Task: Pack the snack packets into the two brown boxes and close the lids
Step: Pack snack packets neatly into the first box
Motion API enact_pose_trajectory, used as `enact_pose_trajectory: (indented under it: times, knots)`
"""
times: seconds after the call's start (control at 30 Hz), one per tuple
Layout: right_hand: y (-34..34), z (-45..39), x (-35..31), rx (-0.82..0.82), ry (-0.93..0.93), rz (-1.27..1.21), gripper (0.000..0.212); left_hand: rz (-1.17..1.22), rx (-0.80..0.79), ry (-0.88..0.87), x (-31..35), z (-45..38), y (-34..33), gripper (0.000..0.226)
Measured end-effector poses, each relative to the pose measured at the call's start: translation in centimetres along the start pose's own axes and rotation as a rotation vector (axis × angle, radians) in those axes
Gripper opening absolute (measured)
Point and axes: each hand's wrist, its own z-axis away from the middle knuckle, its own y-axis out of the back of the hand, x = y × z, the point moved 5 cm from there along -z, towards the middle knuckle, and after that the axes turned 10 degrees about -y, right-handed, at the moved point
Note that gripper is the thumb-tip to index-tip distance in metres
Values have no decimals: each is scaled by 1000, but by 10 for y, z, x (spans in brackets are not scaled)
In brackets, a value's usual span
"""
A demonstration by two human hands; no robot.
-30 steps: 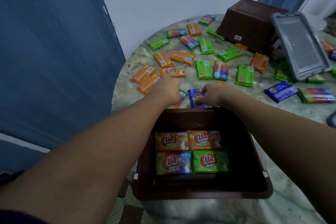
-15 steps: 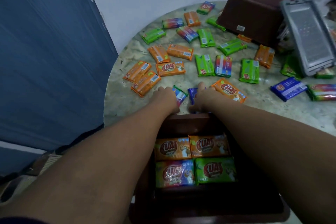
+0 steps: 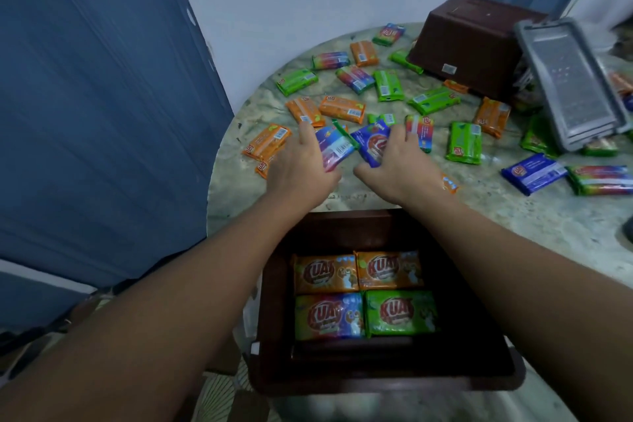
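Note:
An open brown box (image 3: pixel 270 336) sits at the table's near edge with several snack packets laid flat inside, two orange above, a rainbow and a green below. Just beyond it my left hand (image 3: pixel 301 168) grips a rainbow packet (image 3: pixel 334 146), tilted up off the table. My right hand (image 3: pixel 399 161) grips a blue packet (image 3: pixel 371 144) beside it. A second brown box (image 3: pixel 472 44) lies upside down at the far right. Many orange, green, rainbow and blue packets are scattered over the marble table (image 3: pixel 513 216).
A grey lid (image 3: pixel 575 86) leans against the upturned box at the right. A blue packet (image 3: pixel 532 173) and a rainbow packet (image 3: pixel 601 180) lie at the right edge. Blue curtain hangs on the left, a white wall behind.
Both hands have lifted a packet each off the table, the left a rainbow one, the right a blue one. The camera has tilted, showing more of the box.

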Motion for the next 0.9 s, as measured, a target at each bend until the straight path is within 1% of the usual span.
enact_pose_trajectory:
  times: [0.07, 0.13, 0.17, 0.27, 0.33, 0.43, 0.5, 0.53, 0.6, 0.63, 0.7, 0.8, 0.9]
  knots:
    - [17, 23, 1, 120, 63, -12, 73, 13, 61, -46, 7, 18, 16, 72]
    - [25, 46, 8, 160, 125, -18, 72, 31, 87, -78, 12, 39, 25, 69]
    - [28, 60, 13, 165, 160, -30, 73, 52, 75, -87, 15, 54, 29, 72]
    - [29, 95, 31, 110, 252, -61, 76, 66, -63, -132, 21, 96, 29, 87]
    - [29, 107, 42, 30, 317, 6, 77, 31, -166, -192, 22, 120, 22, 85]
    - [28, 113, 52, -134, 440, 192, 78, -57, -266, -290, 22, 146, 11, 70]
    - [21, 111, 55, -222, 486, 264, 78, -141, -278, -379, 20, 150, 3, 54]
    - [17, 111, 58, -251, 496, 288, 78, -139, -260, -394, 20, 150, 2, 43]
    - [6, 112, 63, -283, 498, 352, 80, -92, -222, -361, 18, 147, 4, 23]
    - [2, 112, 64, -283, 508, 399, 82, -90, -218, -344, 17, 145, 4, 19]
    - [-5, 111, 66, -268, 540, 458, 84, -114, -234, -320, 17, 144, 4, 26]
    - [-7, 109, 66, -248, 563, 489, 85, -100, -291, -240, 17, 140, 4, 38]
    - [-10, 109, 67, -232, 588, 513, 83, -182, -368, -238, 18, 134, -5, 43]
